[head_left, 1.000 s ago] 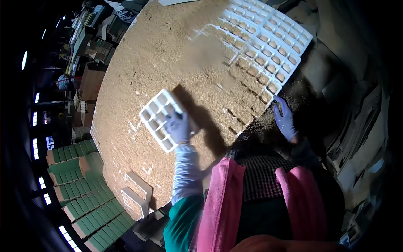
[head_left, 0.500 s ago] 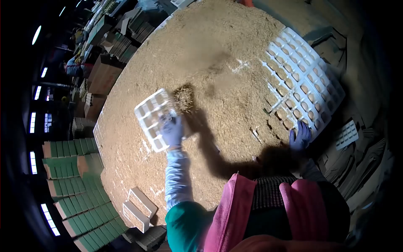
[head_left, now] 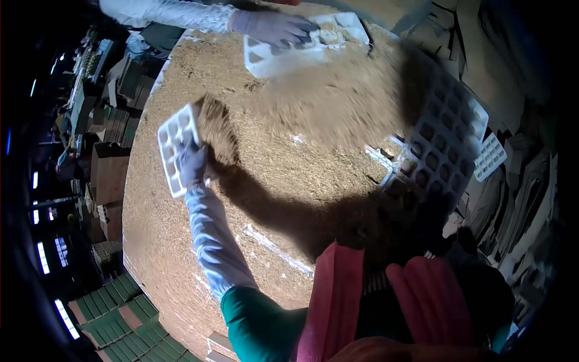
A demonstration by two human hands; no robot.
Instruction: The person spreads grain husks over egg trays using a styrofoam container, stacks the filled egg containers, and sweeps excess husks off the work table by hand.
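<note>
My left hand (head_left: 192, 164) holds a white compartment tray (head_left: 175, 137) tilted above the left part of the table. Its thumb and fingers are on the tray, and loose grain-like husks spill off the tray's right side. At the right edge of the table, white trays (head_left: 476, 114) hold rounded pale items in their cells; husks cover some of the cells. Deep shadow lies over the lower part of these trays, where my right arm reaches, and my right hand cannot be made out there.
A co-worker's gloved hand (head_left: 274, 27) rests on another white tray (head_left: 259, 60) at the table's far edge, with husks flying below it. Husks cover the table (head_left: 163, 241). A small tray (head_left: 490, 158) lies off the right edge. Green stacks (head_left: 114, 308) stand lower left.
My left hand and its tray have moved left and up in view. The co-worker's hand and tray have come in at the top. Shadow now covers my right hand's area.
</note>
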